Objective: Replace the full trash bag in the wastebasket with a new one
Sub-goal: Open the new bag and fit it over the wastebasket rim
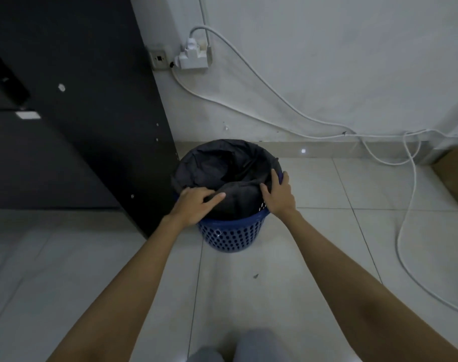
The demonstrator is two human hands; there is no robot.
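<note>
Fingers (pixel 196 198) on trash bag (pixel 222 168), cabinet (pixel 66 126) beside

A blue basket (pixel 229 232) with little holes stands on the pale tile floor (pixel 314 244), next to a dark cabinet (pixel 73 121). A black bag (pixel 222 171) lines it and folds over the rim. The left hand (pixel 196 205) pinches the bag at the near edge, and the right hand (pixel 277 194) grips the bag at the right rim.
</note>
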